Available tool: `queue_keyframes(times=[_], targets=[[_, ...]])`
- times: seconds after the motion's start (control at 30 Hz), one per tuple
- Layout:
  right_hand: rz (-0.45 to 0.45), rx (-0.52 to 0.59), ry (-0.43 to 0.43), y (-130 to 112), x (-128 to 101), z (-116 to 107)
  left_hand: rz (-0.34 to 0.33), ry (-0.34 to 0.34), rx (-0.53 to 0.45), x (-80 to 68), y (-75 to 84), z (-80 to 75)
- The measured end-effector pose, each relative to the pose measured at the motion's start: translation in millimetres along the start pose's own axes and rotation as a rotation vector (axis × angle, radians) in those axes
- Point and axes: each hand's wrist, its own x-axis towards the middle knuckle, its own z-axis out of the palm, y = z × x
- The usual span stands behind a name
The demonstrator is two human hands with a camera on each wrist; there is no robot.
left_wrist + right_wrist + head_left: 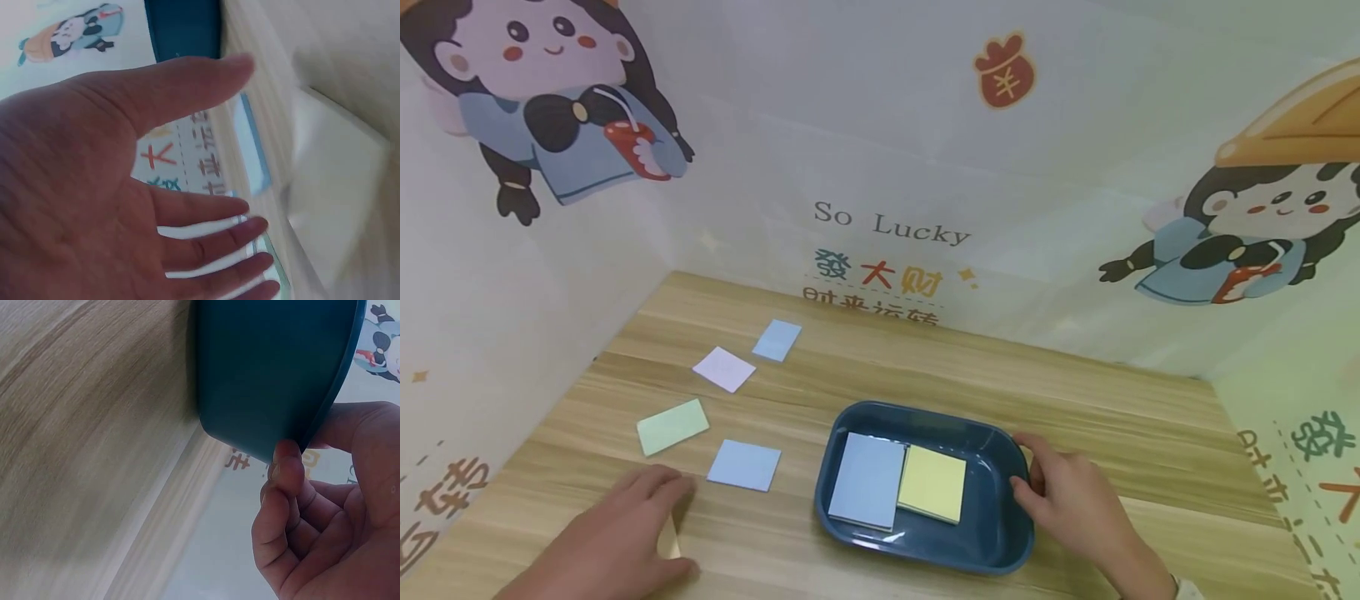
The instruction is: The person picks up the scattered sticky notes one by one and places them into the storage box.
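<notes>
A dark blue plastic tray [996, 508] with rounded corners stands on the table. In it lie a stack of light blue cards [868, 479] and, at its side, a smaller stack of yellow cards [934, 485]. My right hand [1075, 500] pinches the tray's right rim between thumb and curled fingers; the right wrist view shows this grip on the tray wall [262, 375]. My left hand [617, 537] hovers at the front left with fingers spread, over a cream card [337, 187] on the table. A gap shows between that hand and the card in the left wrist view.
Loose cards lie left of the tray: a light blue one [744, 465], a green one [672, 427], a lilac one [724, 369] and another light blue one [777, 340]. Printed cloth walls [880, 150] enclose the wooden table [1075, 375] at the back and sides.
</notes>
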Motion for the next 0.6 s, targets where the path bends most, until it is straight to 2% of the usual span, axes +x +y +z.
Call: queue_keyframes(times=[0.2,0.43,0.6], targets=[[0.012,-0.002,-0.016,-1.1,0.0,-1.3,-0.06,-0.026,0.068,-16.6,-24.8,11.1],[-0.004,0.0,-0.006,0.3,0.4,-0.3,-0.104,-0.064,0.041,-19.8,-37.2,16.6],[-0.001,-0.001,-0.01,0.0,-0.1,-1.1,-0.081,-0.01,0.035,-18.9,-37.3,17.7]])
